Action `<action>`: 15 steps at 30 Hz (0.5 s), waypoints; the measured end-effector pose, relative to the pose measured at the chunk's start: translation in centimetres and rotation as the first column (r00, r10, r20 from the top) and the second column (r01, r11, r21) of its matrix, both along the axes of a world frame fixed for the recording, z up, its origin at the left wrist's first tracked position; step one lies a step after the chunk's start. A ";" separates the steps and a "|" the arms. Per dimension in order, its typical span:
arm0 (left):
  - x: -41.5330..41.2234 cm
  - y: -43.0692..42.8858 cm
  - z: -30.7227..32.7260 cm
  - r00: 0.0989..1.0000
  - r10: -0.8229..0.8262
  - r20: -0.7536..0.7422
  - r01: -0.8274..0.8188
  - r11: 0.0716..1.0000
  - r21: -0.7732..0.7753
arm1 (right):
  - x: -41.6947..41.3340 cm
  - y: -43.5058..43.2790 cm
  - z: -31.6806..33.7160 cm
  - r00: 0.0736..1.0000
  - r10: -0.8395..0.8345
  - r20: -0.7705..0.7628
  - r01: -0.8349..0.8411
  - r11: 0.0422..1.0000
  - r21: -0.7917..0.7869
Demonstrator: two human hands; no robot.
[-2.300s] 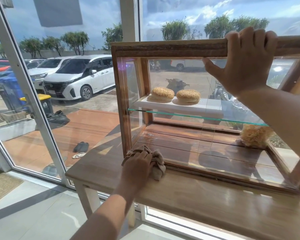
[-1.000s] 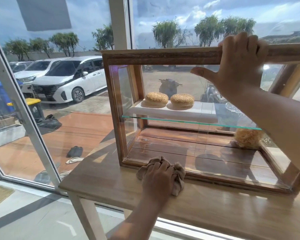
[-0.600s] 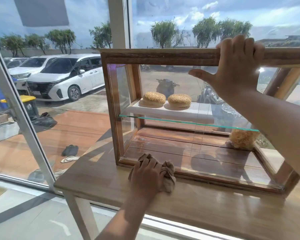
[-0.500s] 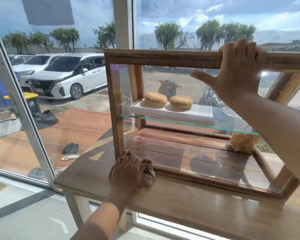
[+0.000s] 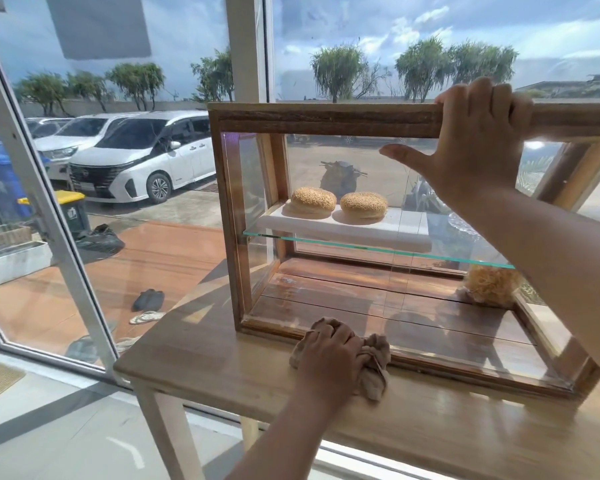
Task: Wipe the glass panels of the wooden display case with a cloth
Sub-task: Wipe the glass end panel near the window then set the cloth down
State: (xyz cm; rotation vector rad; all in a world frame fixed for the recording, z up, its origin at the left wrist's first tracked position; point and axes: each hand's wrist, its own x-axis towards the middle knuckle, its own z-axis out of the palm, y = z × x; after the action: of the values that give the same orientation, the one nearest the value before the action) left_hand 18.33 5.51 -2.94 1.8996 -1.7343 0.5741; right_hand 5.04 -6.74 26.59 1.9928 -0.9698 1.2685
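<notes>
A wooden display case (image 5: 326, 120) with glass panels stands on a wooden table (image 5: 222, 362). My left hand (image 5: 329, 362) presses a crumpled beige cloth (image 5: 373, 365) against the case's bottom front rail, left of its middle. My right hand (image 5: 478, 133) grips the top front rail, fingers over the wood and thumb stretched left across the glass. Inside, a glass shelf (image 5: 378, 249) carries a white board (image 5: 406, 226) with two sesame buns (image 5: 338, 202).
A pale fibrous lump (image 5: 492, 284) lies at the case's lower right. Behind the case are large windows with a white frame post (image 5: 246, 46). The table's left edge (image 5: 129, 365) drops to a grey floor. Cars and bins stand outside.
My left hand slid the cloth along the bottom rail, left to the corner half a second ago and now back right. My right hand stayed on the top rail.
</notes>
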 end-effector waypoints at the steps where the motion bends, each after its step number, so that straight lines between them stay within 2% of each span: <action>1: 0.8 0.4 -0.2 0.999 0.001 0.036 -0.001 1.000 0.002 | 0.0 0.0 0.0 1.000 0.001 -0.002 -0.001 1.000 0.000; 5: 5.9 3.0 -0.5 0.997 0.067 0.038 -0.066 0.997 -0.027 | -0.1 -0.2 0.0 1.000 0.009 0.000 -0.009 1.000 -0.015; 9: 11.1 5.3 -0.7 0.969 0.247 -0.009 -0.247 0.969 -0.008 | 0.0 -0.3 -0.1 1.000 0.004 0.014 -0.004 1.000 -0.026; 12: 11.9 5.3 -0.9 0.941 0.339 -0.014 -0.339 0.941 0.010 | 0.0 -0.2 -0.2 1.000 0.003 0.018 -0.002 0.999 -0.033; 13: 11.6 5.0 -0.9 0.935 0.352 -0.039 -0.352 0.936 0.008 | 0.0 -0.2 -0.2 1.000 0.002 0.018 -0.001 0.999 -0.033; 15: 11.1 4.7 -0.5 0.914 0.364 -0.181 -0.369 0.930 0.007 | 0.0 -0.1 -0.2 1.000 0.006 0.020 -0.006 1.000 -0.030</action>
State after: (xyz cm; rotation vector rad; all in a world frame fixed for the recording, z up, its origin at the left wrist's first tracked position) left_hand 29.48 10.17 -3.48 2.2000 -1.2575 0.5361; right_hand 5.08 -6.79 26.34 1.9651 -0.9499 1.3011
